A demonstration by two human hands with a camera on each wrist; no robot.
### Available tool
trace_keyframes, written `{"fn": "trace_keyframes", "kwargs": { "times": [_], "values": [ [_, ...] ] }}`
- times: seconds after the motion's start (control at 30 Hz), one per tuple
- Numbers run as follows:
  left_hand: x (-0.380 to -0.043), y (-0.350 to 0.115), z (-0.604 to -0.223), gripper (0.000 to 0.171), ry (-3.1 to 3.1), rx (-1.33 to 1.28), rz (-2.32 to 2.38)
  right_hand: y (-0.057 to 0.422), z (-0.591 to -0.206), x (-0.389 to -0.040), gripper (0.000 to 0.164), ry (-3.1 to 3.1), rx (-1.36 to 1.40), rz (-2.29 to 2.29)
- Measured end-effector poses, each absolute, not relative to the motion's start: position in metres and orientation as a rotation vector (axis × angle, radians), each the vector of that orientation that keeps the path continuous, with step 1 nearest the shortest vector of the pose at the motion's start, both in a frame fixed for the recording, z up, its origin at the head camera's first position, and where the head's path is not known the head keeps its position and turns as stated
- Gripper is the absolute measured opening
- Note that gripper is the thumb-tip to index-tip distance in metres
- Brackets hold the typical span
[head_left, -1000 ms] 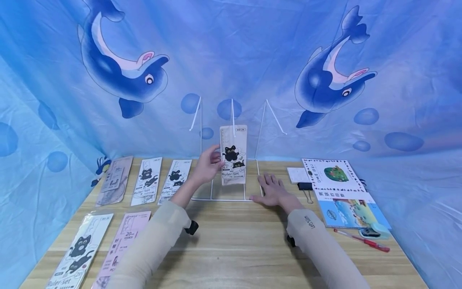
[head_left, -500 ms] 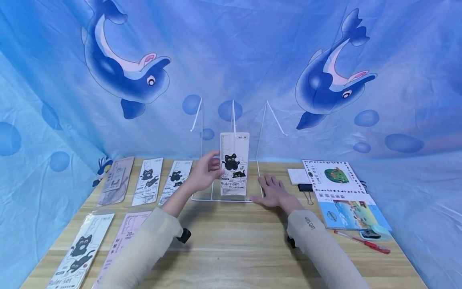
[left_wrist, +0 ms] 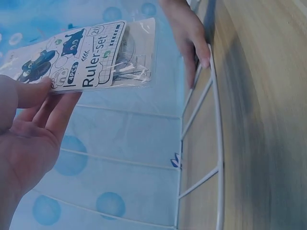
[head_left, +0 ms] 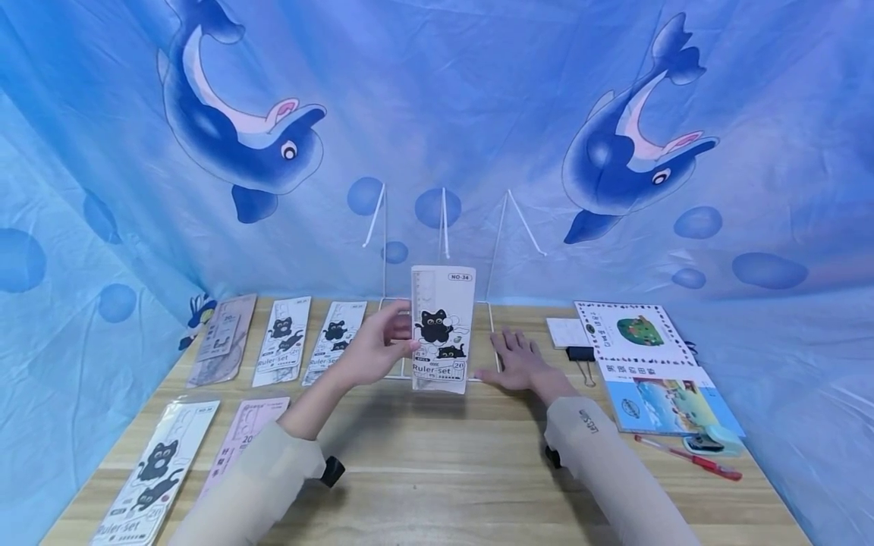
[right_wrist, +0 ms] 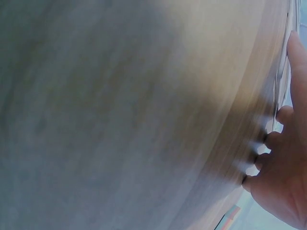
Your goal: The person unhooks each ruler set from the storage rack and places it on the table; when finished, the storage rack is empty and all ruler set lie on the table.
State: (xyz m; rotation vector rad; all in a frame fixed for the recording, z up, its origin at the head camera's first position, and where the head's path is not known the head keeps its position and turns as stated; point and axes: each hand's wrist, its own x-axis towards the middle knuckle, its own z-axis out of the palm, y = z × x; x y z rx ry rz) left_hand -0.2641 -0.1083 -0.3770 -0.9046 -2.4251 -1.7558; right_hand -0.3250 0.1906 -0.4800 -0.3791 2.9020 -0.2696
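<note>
My left hand (head_left: 372,347) pinches a ruler set packet (head_left: 442,327) by its left edge, thumb in front. The packet is white with black cats and stands upright in front of the wire rack. Seen from the left wrist, the thumb presses the ruler set's (left_wrist: 76,60) printed face, with fingers behind. A white wire display rack (head_left: 374,216) with three prongs stands at the table's back. My right hand (head_left: 520,362) rests, fingers spread, at the rack base's front right corner. In the right wrist view, the right hand's (right_wrist: 283,163) thumb touches a base wire.
On the left lie more cat ruler sets (head_left: 158,466) and pink ruler packets (head_left: 242,436). At right are booklets (head_left: 638,334), a black binder clip (head_left: 580,354), a red pen (head_left: 713,466) and a stapler (head_left: 713,442). A blue dolphin curtain (head_left: 478,91) hangs behind.
My left hand has drawn the ruler set down and toward me, from below the middle prong to clear of its tip. The right hand stays at the rack base.
</note>
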Motion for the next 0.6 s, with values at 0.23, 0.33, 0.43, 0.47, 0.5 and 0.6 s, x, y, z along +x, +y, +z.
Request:
{"fn": "trace_keyframes", "kwargs": {
  "times": [0.23, 0.33, 0.43, 0.47, 0.5, 0.6],
  "values": [
    [-0.241, -0.137, -0.381, 0.068, -2.494, -0.911, -1.68, 0.19, -0.479, -0.324, 0.099, 2.877, -0.399, -0.291],
    [-0.233, -0.161, -0.395, 0.076, -2.535, -0.901, -1.588, 0.19, -0.479, -0.324, 0.098, 2.873, -0.402, -0.291],
    [-0.225, -0.189, -0.411, 0.082, -2.586, -0.885, -1.563, 0.19, -0.479, -0.324, 0.099, 2.878, -0.402, -0.292],
    [-0.221, -0.198, -0.416, 0.084, -2.607, -0.869, -1.591, 0.19, -0.479, -0.324, 0.099, 2.88, -0.403, -0.292],
    [-0.217, -0.206, -0.421, 0.086, -2.634, -0.851, -1.619, 0.191, -0.479, -0.324, 0.099, 2.882, -0.403, -0.292],
    [-0.204, -0.23, -0.432, 0.09, -2.704, -0.795, -1.753, 0.191, -0.479, -0.325, 0.099, 2.89, -0.402, -0.292]
  ]
}}
